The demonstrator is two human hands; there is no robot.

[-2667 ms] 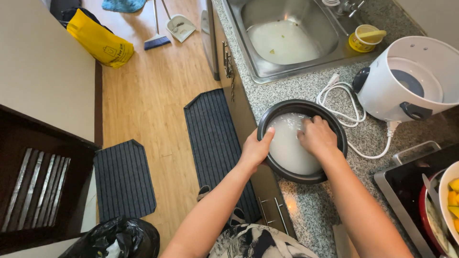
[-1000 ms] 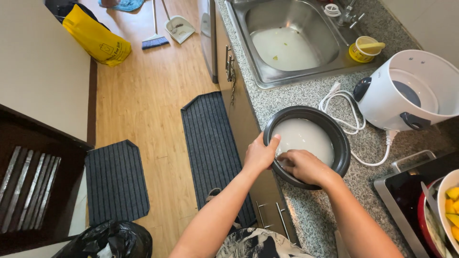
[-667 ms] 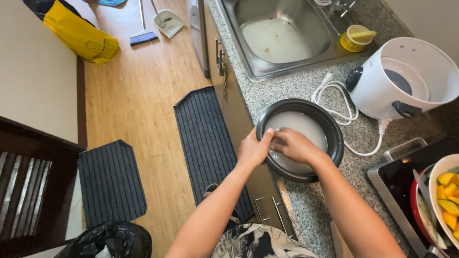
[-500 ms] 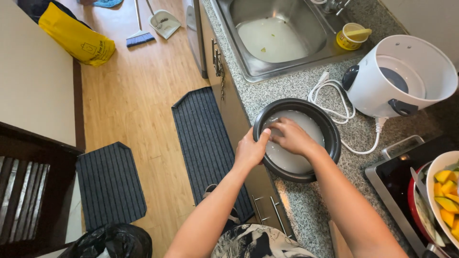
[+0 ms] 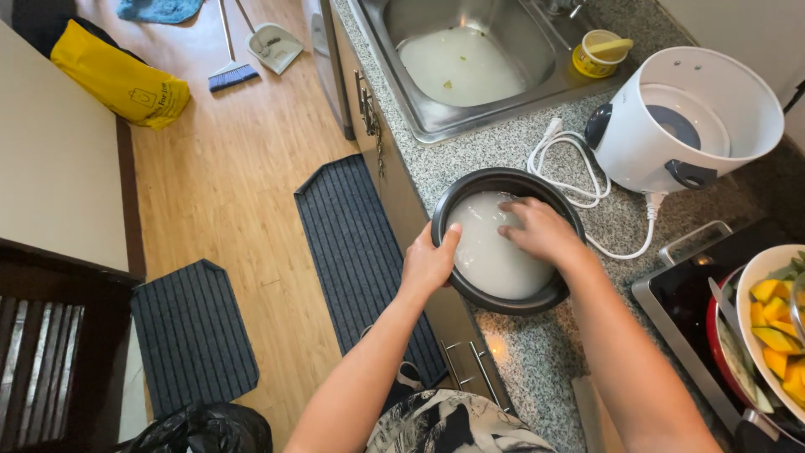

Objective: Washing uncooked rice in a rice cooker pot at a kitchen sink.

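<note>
A black inner cooker pot (image 5: pixel 490 181) full of cloudy white water sits on the speckled granite counter (image 5: pixel 537 361) near its front edge. My left hand (image 5: pixel 428 260) grips the pot's left rim, thumb hooked over the edge. My right hand (image 5: pixel 541 231) is inside the pot, fingers spread and dipped into the milky water at its right side. What lies under the water is hidden.
A white rice cooker body (image 5: pixel 692 117) with its white cord (image 5: pixel 570 164) stands right of the pot. Behind is a steel sink (image 5: pixel 470 59) holding cloudy water and a yellow cup (image 5: pixel 599 52). A bowl of cut yellow fruit (image 5: pixel 776 323) and a stovetop are at right. Floor mats lie below.
My right hand has shifted from the pot's near-left part toward its right side, moving through the water. My left hand has kept its hold on the rim.
</note>
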